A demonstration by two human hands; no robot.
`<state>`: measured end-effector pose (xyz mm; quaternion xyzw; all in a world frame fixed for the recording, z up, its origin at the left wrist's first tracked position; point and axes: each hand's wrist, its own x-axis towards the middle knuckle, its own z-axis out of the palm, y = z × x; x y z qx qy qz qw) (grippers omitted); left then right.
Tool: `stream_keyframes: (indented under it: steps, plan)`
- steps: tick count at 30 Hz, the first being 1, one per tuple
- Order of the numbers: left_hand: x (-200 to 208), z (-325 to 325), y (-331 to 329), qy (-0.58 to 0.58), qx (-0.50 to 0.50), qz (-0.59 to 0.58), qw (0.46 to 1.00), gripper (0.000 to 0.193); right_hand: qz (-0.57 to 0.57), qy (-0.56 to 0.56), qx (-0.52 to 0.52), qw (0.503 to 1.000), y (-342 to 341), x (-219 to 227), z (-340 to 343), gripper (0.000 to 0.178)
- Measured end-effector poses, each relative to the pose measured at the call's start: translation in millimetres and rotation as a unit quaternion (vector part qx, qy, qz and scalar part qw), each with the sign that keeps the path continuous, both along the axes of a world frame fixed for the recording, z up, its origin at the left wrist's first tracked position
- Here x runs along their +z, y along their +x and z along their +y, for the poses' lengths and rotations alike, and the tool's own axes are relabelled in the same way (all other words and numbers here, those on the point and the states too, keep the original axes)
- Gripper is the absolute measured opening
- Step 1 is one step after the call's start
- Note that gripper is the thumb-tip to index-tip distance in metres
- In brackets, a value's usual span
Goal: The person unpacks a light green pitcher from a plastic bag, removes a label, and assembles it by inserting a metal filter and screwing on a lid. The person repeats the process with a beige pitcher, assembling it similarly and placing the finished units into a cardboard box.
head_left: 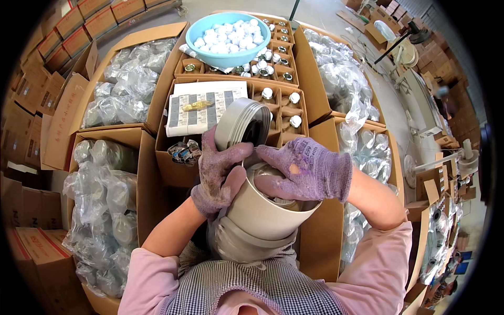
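Note:
Both my hands wear stained purple knit gloves. My left hand (223,168) is closed on the lower edge of a grey threaded cylinder lid (231,123), tilted with its dark hollow side facing right. Below it, a large cream cylindrical canister (262,215) leans in front of my body, its mouth toward the boxes. My right hand (312,168) reaches into that mouth, thumb inside and forefinger by the rim beside the lid. Something shiny and curved shows inside the canister; the fingers hide what they grip.
Ahead stands a divided carton (286,113) of white-capped bottles, with a printed sheet stack (207,107) on it. A blue basin (226,60) of white caps sits beyond. Cartons of plastic-wrapped clear containers (105,194) flank both sides. A bundle of metallic pieces (185,152) hangs by the carton.

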<state>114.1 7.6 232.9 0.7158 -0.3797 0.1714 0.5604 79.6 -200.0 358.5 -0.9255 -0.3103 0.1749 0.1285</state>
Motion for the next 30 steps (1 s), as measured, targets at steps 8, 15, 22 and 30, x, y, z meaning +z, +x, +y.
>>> stream_keyframes:
  steps: [8,15,22,30]
  plan:
    - [1.3,-14.2,-1.6,-0.016,0.008,-0.045,0.999,0.034,-0.082,0.127,0.067,0.986,3.7,-20.5,-30.5,0.034]
    - [8.6,-12.4,-2.9,0.021,0.032,-0.060,0.997,0.041,-0.114,0.202,0.145,0.962,19.1,-12.6,-31.0,0.033]
    - [1.0,-10.8,-3.4,-0.019,0.023,0.024,0.999,0.033,-0.088,0.182,0.066,0.977,17.4,-43.4,-8.3,0.039]
    - [-9.6,-6.6,1.2,0.023,0.024,0.016,0.999,0.029,-0.012,0.093,0.011,0.996,10.2,-33.5,2.7,0.035]
